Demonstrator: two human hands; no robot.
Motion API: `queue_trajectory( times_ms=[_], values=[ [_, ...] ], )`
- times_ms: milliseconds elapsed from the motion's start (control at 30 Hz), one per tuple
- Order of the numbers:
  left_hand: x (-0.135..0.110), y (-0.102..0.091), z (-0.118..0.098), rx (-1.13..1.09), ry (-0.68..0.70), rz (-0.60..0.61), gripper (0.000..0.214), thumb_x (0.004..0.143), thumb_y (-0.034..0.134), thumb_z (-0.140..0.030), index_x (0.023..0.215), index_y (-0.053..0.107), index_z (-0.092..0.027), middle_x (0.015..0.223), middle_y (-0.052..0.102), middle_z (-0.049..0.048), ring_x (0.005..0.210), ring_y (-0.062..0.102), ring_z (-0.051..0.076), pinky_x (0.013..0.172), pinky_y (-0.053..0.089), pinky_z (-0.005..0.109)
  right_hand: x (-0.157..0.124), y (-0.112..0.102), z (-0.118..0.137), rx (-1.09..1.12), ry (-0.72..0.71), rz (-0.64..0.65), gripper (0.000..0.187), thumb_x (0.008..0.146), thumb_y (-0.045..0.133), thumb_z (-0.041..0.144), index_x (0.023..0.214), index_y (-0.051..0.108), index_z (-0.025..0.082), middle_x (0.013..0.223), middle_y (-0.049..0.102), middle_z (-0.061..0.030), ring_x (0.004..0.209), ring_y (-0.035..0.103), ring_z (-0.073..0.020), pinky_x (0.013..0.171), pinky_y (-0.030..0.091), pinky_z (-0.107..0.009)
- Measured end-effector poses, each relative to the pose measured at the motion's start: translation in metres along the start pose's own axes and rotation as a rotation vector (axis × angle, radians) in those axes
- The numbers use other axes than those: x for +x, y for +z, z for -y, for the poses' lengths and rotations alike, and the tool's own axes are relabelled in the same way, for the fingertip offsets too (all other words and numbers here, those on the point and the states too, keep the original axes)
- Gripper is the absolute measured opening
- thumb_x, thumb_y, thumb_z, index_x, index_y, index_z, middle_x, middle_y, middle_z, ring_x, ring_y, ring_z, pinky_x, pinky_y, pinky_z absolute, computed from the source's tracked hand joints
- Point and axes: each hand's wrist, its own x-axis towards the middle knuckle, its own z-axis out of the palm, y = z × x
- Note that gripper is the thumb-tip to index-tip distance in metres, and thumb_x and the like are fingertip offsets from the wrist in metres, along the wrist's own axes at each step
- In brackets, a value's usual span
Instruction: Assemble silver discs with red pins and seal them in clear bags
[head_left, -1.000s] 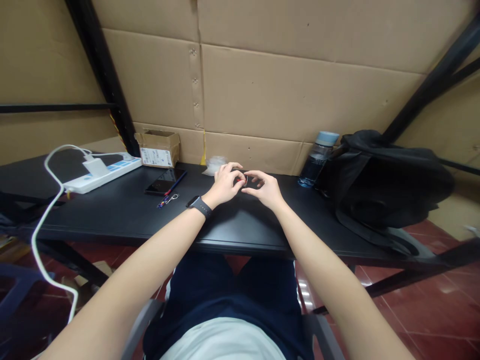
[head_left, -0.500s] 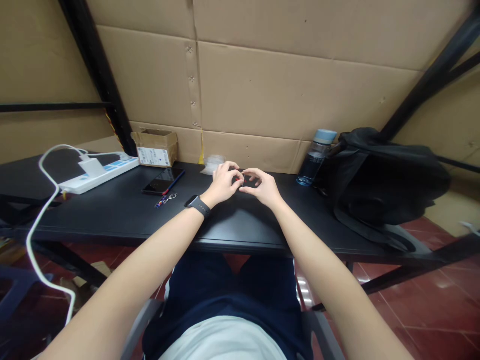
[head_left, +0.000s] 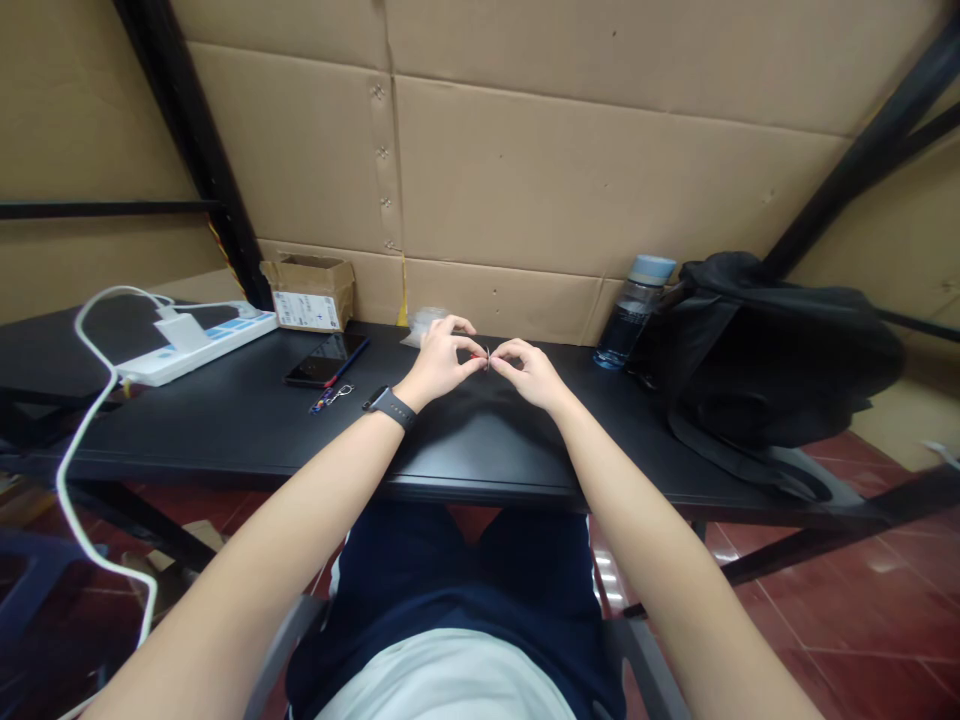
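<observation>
My left hand point(head_left: 442, 362), with a dark watch point(head_left: 390, 405) on its wrist, is closed in a pinch of thumb and forefinger above the black table. Facing it, my right hand point(head_left: 527, 372) pinches as well, and both sets of fingertips meet at a thin, silvery, ring-like piece point(head_left: 489, 358) seen nearly edge-on. A small red bit shows by the left fingertips; what it belongs to is too small to tell. Behind my left hand lies a clear plastic bag point(head_left: 426, 322), partly hidden by the fingers.
Leftward on the black table point(head_left: 480, 450) are a phone point(head_left: 328, 360), a colourful strap with a metal clasp point(head_left: 331, 398), an open cardboard box point(head_left: 311, 292) and a white power strip point(head_left: 199, 348). A water bottle point(head_left: 632, 312) and black backpack point(head_left: 780, 350) stand on the right.
My right fingertips have drawn closer to the left ones and now pinch the silvery ring-like piece. My left hand has shifted slightly left.
</observation>
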Motion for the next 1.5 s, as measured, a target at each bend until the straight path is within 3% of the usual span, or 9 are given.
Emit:
queue_trajectory(
  times_ms=[133, 267, 400, 533, 767, 967, 1167, 1333, 1500],
  values=[
    [0.002, -0.001, -0.001, -0.063, 0.036, 0.007, 0.006, 0.085, 0.078, -0.031, 0.085, 0.078, -0.025, 0.114, 0.064, 0.0041, 0.115, 0.054, 0.026, 0.103, 0.042, 0.044, 0.000, -0.002, -0.001, 0.044, -0.004, 0.023, 0.015, 0.092, 0.065, 0.031, 0.088, 0.073, 0.019, 0.102, 0.067, -0.0063, 0.092, 0.064, -0.0189, 0.075, 0.048, -0.030],
    [0.002, 0.000, 0.002, -0.168, 0.021, -0.023, 0.015, 0.095, 0.064, -0.034, 0.098, 0.072, -0.022, 0.111, 0.065, 0.0052, 0.112, 0.058, 0.023, 0.106, 0.042, 0.043, -0.001, -0.005, -0.005, 0.017, 0.019, 0.039, 0.014, 0.092, 0.065, 0.029, 0.085, 0.073, 0.019, 0.106, 0.066, -0.0074, 0.095, 0.063, -0.0195, 0.072, 0.048, -0.029],
    [-0.003, 0.001, 0.002, -0.144, 0.028, 0.130, 0.036, 0.084, 0.077, -0.045, 0.115, 0.071, -0.028, 0.132, 0.060, 0.0051, 0.126, 0.052, 0.029, 0.112, 0.038, 0.049, -0.002, -0.004, -0.008, -0.008, 0.028, 0.051, 0.012, 0.089, 0.068, 0.028, 0.085, 0.073, 0.019, 0.107, 0.064, -0.0074, 0.097, 0.063, -0.0196, 0.073, 0.048, -0.029],
    [-0.005, 0.002, 0.001, -0.108, 0.033, 0.249, 0.032, 0.078, 0.081, -0.047, 0.104, 0.075, -0.030, 0.130, 0.062, 0.0036, 0.125, 0.052, 0.031, 0.113, 0.038, 0.052, -0.003, -0.003, -0.006, -0.009, 0.032, 0.074, 0.011, 0.090, 0.068, 0.029, 0.087, 0.075, 0.020, 0.109, 0.063, -0.0069, 0.097, 0.063, -0.0191, 0.075, 0.049, -0.030],
    [-0.003, 0.001, 0.002, -0.099, 0.017, 0.240, 0.034, 0.083, 0.075, -0.056, 0.104, 0.078, -0.030, 0.129, 0.064, 0.0035, 0.125, 0.053, 0.030, 0.113, 0.037, 0.051, -0.003, -0.004, -0.006, -0.019, 0.020, 0.068, 0.014, 0.090, 0.067, 0.031, 0.086, 0.074, 0.019, 0.107, 0.063, -0.0075, 0.095, 0.063, -0.0191, 0.076, 0.050, -0.030],
    [-0.004, 0.006, 0.005, -0.013, -0.046, 0.250, 0.028, 0.086, 0.073, -0.051, 0.101, 0.080, -0.029, 0.127, 0.067, 0.0040, 0.124, 0.053, 0.030, 0.109, 0.039, 0.049, -0.003, -0.005, -0.008, -0.041, 0.026, 0.075, 0.014, 0.089, 0.066, 0.027, 0.079, 0.072, 0.019, 0.106, 0.064, -0.0065, 0.093, 0.063, -0.0183, 0.074, 0.050, -0.029],
    [-0.007, 0.007, 0.004, -0.011, -0.018, 0.241, 0.042, 0.088, 0.070, -0.053, 0.126, 0.071, -0.036, 0.134, 0.064, 0.0032, 0.125, 0.051, 0.030, 0.107, 0.039, 0.049, -0.003, -0.006, -0.007, -0.031, 0.039, 0.064, 0.013, 0.089, 0.066, 0.027, 0.080, 0.071, 0.019, 0.107, 0.064, -0.0068, 0.094, 0.062, -0.0185, 0.073, 0.050, -0.028],
    [-0.007, 0.008, 0.005, 0.089, -0.032, 0.324, 0.036, 0.084, 0.071, -0.063, 0.110, 0.079, -0.039, 0.132, 0.065, 0.0035, 0.123, 0.048, 0.034, 0.104, 0.037, 0.053, -0.003, -0.006, -0.006, -0.035, 0.054, 0.052, 0.013, 0.088, 0.066, 0.026, 0.079, 0.072, 0.019, 0.108, 0.062, -0.0068, 0.090, 0.062, -0.0172, 0.071, 0.050, -0.028],
    [-0.009, 0.010, 0.007, 0.130, -0.032, 0.388, 0.039, 0.083, 0.068, -0.070, 0.108, 0.079, -0.043, 0.133, 0.063, 0.0035, 0.120, 0.048, 0.036, 0.101, 0.037, 0.055, -0.003, -0.004, -0.010, -0.075, 0.051, 0.080, 0.012, 0.087, 0.065, 0.024, 0.078, 0.072, 0.019, 0.108, 0.063, -0.0070, 0.092, 0.061, -0.0176, 0.076, 0.050, -0.029]
  ],
)
